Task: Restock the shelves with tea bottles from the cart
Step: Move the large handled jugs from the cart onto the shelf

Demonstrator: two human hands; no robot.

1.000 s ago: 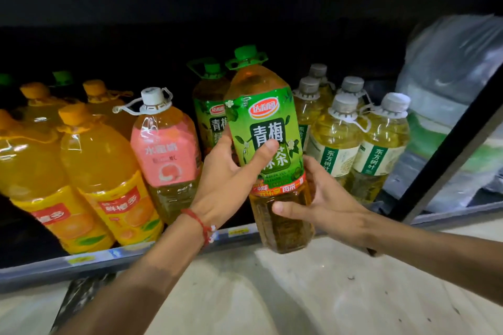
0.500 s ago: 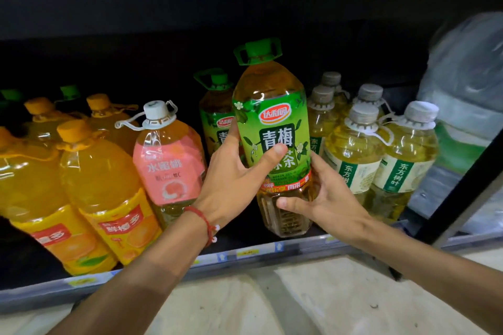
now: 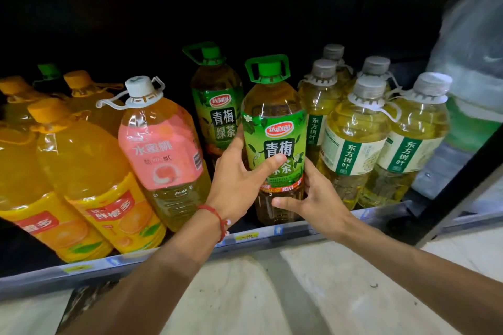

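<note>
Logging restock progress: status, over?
Left hand and right hand grip tea bottle. Upright at shelf front. Peach bottle and pale bottles flank it closely.

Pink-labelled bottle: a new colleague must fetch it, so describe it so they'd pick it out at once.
Look at the shelf of large drink bottles. The pink-labelled bottle stands at the front, between the orange juice bottles and the green-capped tea bottle that the left hand and right hand hold. It alone wears a pink label with a peach picture, under a white cap.
</note>
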